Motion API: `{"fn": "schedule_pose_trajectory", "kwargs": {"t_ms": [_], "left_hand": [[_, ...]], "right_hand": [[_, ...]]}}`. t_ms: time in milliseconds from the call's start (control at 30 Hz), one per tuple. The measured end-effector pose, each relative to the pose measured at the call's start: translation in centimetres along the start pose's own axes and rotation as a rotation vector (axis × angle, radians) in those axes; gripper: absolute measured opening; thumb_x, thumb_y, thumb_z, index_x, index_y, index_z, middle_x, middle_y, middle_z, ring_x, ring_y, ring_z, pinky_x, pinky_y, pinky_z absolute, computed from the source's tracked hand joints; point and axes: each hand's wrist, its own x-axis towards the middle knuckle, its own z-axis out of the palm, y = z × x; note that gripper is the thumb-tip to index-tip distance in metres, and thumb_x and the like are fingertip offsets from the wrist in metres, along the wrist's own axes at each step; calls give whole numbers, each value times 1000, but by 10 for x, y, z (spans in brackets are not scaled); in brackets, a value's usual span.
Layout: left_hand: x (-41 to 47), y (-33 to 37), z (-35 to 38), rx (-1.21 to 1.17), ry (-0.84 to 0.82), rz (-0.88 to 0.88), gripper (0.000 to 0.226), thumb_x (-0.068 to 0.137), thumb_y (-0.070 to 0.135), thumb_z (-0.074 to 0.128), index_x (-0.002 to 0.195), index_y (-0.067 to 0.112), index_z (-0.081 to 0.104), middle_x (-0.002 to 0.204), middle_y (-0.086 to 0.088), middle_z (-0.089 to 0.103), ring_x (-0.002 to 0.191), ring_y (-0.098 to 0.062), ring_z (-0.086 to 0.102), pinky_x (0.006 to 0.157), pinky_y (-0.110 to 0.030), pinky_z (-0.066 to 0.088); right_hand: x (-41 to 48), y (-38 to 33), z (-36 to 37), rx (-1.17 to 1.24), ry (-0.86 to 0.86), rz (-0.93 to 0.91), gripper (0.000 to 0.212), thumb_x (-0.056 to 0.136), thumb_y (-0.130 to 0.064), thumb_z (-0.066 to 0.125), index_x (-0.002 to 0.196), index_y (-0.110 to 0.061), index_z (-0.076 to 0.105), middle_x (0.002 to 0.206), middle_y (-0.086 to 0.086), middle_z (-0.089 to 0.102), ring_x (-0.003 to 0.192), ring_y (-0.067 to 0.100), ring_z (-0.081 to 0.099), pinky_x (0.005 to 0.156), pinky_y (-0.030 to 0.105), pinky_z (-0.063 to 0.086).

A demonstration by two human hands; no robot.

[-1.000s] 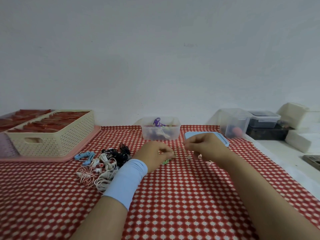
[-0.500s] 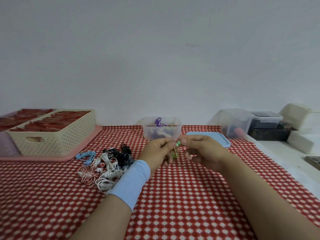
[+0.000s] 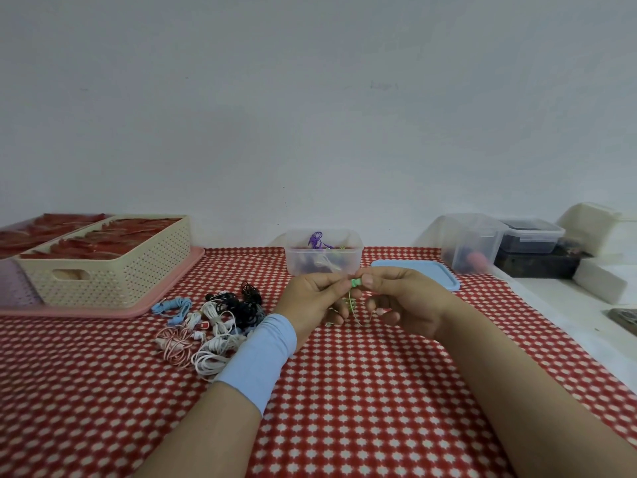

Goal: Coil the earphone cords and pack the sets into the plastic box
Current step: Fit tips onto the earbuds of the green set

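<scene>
A green earphone set is held just above the table, pinched between both hands at the centre of the view. The left hand and right hand meet at the green earbuds. The fingers of each are curled and clamped on the buds. The thin green cord hangs below in loose loops toward the red checked table. Just behind the hands stands the clear box, open, with a purple set and others inside. Its blue lid lies flat to the right. To the left is a pile of tangled white, black, blue and pink sets. The step in hand appears to be starting to coil the green cord. Next, one hand likely must hold the buds firm while the other winds the cord into neat loops.
</scene>
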Motion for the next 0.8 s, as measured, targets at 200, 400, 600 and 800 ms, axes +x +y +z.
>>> {"fn": "schedule_pose_trajectory", "kwargs": {"t_ms": [200, 400, 600, 800], "left_hand": [[1, -1, -3, 28, 3, 19, 17, 94, 8, 63, 106, 8, 74, 81, -4, 75, 55, -11, 58, 51, -21, 52], [1, -1, 1, -55, 15, 18, 15, 95, 7, 60, 98, 12, 74, 74, 0, 73, 53, -7, 59, 51, -19, 51], [1, -1, 2, -124, -16, 0, 17, 96, 9, 58, 103, 8, 73, 81, -7, 72, 60, -8, 62, 55, -18, 53], [2, -1, -1, -70, 1, -21, 17, 96, 11, 60, 106, 6, 72, 88, -10, 75, 63, -14, 65, 56, -22, 55]], "right_hand": [[-1, 1, 3, -29, 20, 13, 26, 76, -18, 71, 100, -9, 79, 88, 10, 73, 64, 13, 61, 41, 18, 38], [-2, 1, 4, -26, 44, -8, 24, 90, -12, 65, 110, -7, 75, 87, 7, 73, 66, 10, 65, 42, 18, 44], [-2, 1, 6, -56, 30, -77, 30, 81, -20, 68, 108, -8, 75, 82, 4, 70, 67, 10, 63, 46, 20, 46], [-1, 3, 6, -105, 140, -120, 15, 89, -10, 70, 104, -10, 74, 82, 8, 72, 66, 15, 66, 53, 27, 51]]}}
